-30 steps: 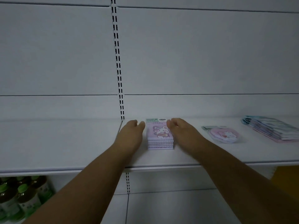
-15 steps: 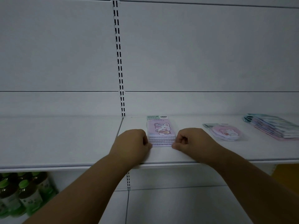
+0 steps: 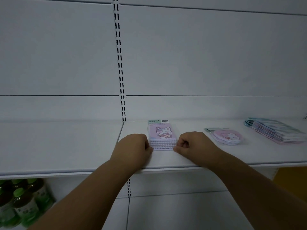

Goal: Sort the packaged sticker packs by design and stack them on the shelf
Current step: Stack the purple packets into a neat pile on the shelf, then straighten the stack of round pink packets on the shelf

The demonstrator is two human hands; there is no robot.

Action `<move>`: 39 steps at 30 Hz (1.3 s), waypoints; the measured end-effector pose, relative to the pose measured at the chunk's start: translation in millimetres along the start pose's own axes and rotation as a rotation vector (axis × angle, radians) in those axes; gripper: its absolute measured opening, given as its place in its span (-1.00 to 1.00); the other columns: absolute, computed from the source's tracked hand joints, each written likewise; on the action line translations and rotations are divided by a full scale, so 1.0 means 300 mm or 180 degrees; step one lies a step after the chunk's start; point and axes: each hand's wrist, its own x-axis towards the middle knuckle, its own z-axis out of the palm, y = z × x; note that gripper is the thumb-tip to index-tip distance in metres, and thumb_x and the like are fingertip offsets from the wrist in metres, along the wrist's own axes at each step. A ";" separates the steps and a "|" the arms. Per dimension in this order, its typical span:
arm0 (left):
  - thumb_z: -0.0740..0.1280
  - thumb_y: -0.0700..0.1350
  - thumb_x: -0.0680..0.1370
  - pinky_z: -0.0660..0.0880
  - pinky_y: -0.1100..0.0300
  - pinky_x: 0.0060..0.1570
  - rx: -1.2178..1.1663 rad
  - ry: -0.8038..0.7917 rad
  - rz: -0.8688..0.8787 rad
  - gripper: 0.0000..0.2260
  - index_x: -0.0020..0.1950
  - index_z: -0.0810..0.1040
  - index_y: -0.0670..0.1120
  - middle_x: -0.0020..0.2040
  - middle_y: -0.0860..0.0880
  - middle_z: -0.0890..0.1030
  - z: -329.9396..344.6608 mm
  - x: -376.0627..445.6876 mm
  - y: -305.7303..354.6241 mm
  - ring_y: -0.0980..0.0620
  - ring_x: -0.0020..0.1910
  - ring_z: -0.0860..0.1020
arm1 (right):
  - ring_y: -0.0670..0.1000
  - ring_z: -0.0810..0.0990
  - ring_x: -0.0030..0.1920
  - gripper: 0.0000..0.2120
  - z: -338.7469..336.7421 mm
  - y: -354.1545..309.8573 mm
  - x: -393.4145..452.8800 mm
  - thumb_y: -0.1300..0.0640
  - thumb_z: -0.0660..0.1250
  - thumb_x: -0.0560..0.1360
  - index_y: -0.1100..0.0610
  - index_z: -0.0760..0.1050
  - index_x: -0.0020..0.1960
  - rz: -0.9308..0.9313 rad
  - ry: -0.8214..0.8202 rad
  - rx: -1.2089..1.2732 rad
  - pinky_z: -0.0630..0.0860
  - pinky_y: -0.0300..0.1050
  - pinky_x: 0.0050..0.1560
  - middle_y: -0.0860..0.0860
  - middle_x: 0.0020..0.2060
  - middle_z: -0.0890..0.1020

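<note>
On the white shelf [image 3: 74, 146], at the near corners of a purple sticker-pack stack [image 3: 162, 138], both hands are curled into loose fists. The left hand [image 3: 132, 148] presses its knuckles against the stack's left corner; the right hand [image 3: 194, 145] touches the right corner with its thumb tip. Neither grip holds anything, fingers folded in tight. A second ago both palms lay flat along the stack's sides; half a second ago they had curled at the front edge, as now. Right of the stack lies a round pink pack [image 3: 227, 136], and further right a fanned pile of blue-and-pink packs [image 3: 274, 131]. Behind stands a pale panel wall with a slotted upright [image 3: 120, 63]. Green-capped bottles [image 3: 18, 205] sit below at left.
</note>
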 end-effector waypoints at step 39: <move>0.27 -0.12 0.57 0.42 0.22 0.12 -0.0274 0.0148 0.0024 -0.75 0.20 0.61 0.02 0.14 0.01 0.65 0.214 0.101 0.675 0.02 0.15 0.55 | -0.11 0.52 -0.13 -0.74 -0.290 0.581 -0.151 0.03 0.42 0.46 0.08 0.62 0.12 0.0218 0.0398 -0.0119 0.43 -0.24 -0.03 -0.02 -0.03 0.68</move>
